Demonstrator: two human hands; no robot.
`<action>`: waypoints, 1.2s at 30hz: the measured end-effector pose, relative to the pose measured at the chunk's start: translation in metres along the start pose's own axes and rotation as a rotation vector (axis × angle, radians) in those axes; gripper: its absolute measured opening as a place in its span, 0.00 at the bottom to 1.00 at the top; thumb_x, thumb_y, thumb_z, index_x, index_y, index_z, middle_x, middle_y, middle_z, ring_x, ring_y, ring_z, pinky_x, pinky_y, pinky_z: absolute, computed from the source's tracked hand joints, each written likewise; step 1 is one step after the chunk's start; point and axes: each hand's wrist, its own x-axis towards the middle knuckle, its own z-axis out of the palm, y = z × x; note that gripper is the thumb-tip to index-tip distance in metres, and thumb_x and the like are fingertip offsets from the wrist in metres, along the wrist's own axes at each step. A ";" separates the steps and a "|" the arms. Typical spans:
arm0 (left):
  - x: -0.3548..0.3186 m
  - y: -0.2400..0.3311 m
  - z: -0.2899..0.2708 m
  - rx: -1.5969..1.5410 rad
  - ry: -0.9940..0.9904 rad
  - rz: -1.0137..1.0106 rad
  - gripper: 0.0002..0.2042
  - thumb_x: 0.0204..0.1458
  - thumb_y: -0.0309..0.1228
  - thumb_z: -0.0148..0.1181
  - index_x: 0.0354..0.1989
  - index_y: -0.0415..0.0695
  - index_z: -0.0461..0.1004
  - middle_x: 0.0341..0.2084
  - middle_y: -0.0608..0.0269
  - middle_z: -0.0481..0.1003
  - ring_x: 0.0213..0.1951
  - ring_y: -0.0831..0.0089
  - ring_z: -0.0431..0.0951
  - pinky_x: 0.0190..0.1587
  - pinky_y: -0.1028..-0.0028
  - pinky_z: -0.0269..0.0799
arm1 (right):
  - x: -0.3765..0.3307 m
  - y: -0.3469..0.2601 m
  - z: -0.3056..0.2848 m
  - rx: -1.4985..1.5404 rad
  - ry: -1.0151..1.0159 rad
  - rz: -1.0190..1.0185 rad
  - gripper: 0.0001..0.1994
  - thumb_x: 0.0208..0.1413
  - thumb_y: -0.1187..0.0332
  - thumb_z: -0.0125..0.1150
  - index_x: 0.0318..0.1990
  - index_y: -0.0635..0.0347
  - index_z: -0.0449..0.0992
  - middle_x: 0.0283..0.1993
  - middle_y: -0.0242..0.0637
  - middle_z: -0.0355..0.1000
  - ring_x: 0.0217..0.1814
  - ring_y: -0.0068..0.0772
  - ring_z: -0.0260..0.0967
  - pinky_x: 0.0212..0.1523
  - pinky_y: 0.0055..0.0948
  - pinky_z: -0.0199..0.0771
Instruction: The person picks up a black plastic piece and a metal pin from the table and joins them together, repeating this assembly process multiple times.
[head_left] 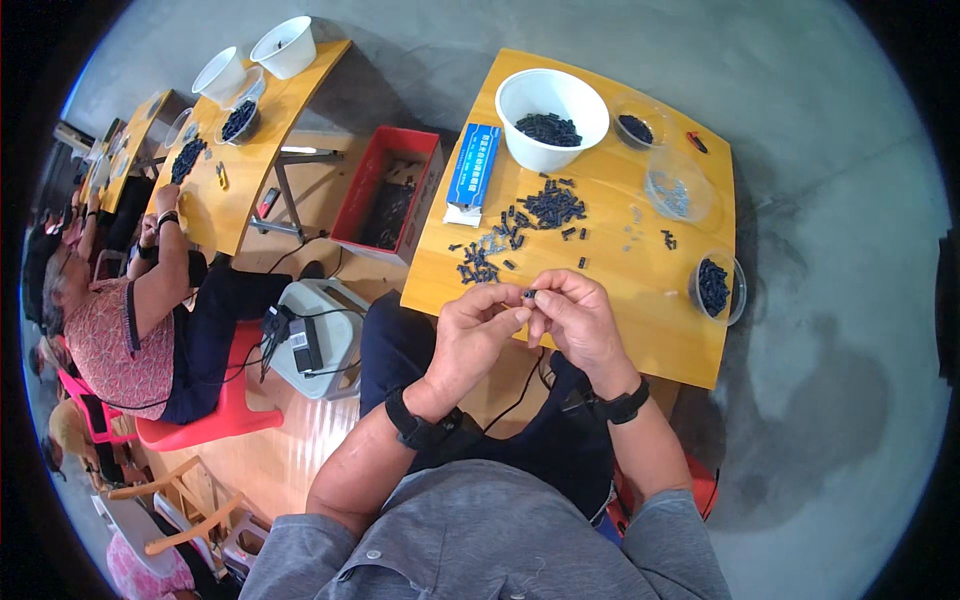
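Note:
Both hands meet above the near edge of the yellow wooden table [640,345]. A small black plastic part [529,294] sits between the fingertips. My right hand [582,318] pinches it with thumb and forefinger, and my left hand [472,335] is closed at its other side, fingertips against it. Just beyond the hands lie loose black parts [478,268] and a denser heap of black parts [553,204]. To the right, a few single black pieces [669,240] and tiny clear pieces [634,215] are scattered.
A white tub [510,100] and blue box [474,170] stand at the back left. Clear bowls of black parts [713,287] and clear pieces [676,190] line the right, near a red-black tool [697,142]. A red crate [360,185], grey stool [330,365] and seated co-worker [110,330] are leftward.

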 end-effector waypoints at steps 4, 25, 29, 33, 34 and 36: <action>0.001 -0.008 0.001 0.095 0.084 0.108 0.05 0.49 0.20 0.60 0.34 0.34 0.77 0.32 0.66 0.72 0.32 0.81 0.72 0.33 0.82 0.69 | -0.006 0.009 0.006 -0.028 0.066 0.010 0.03 0.59 0.76 0.51 0.38 0.65 0.71 0.30 0.34 0.71 0.24 0.21 0.70 0.26 0.21 0.74; 0.001 -0.015 -0.017 0.003 -0.046 -0.204 0.05 0.55 0.23 0.54 0.36 0.36 0.74 0.28 0.62 0.77 0.22 0.83 0.71 0.28 0.82 0.69 | 0.018 -0.018 -0.161 -1.350 0.716 -0.172 0.06 0.48 0.74 0.55 0.33 0.64 0.75 0.30 0.49 0.74 0.33 0.48 0.73 0.36 0.36 0.72; -0.001 -0.017 -0.015 0.032 -0.018 -0.241 0.05 0.55 0.23 0.54 0.36 0.35 0.74 0.26 0.63 0.76 0.21 0.83 0.70 0.27 0.82 0.68 | 0.025 -0.025 -0.151 -1.454 0.713 -0.188 0.06 0.48 0.72 0.57 0.33 0.63 0.75 0.33 0.51 0.74 0.35 0.51 0.72 0.38 0.41 0.71; 0.001 -0.018 -0.018 0.058 -0.008 -0.221 0.05 0.54 0.22 0.53 0.36 0.34 0.74 0.25 0.64 0.75 0.21 0.84 0.70 0.26 0.82 0.68 | 0.027 -0.027 -0.151 -1.530 0.663 -0.178 0.07 0.47 0.71 0.58 0.33 0.63 0.75 0.33 0.51 0.73 0.37 0.52 0.71 0.39 0.43 0.70; 0.001 -0.020 -0.018 0.058 -0.009 -0.221 0.05 0.54 0.22 0.53 0.36 0.34 0.74 0.25 0.64 0.75 0.21 0.84 0.70 0.26 0.82 0.68 | 0.027 -0.027 -0.151 -1.548 0.649 -0.155 0.06 0.48 0.71 0.58 0.33 0.63 0.75 0.32 0.51 0.73 0.38 0.51 0.71 0.39 0.43 0.70; 0.000 -0.023 -0.018 0.053 -0.001 -0.241 0.05 0.54 0.22 0.54 0.35 0.35 0.74 0.24 0.65 0.75 0.20 0.84 0.70 0.25 0.83 0.67 | 0.028 -0.025 -0.155 -1.579 0.641 -0.160 0.06 0.48 0.71 0.58 0.33 0.62 0.75 0.32 0.50 0.72 0.38 0.51 0.71 0.39 0.43 0.70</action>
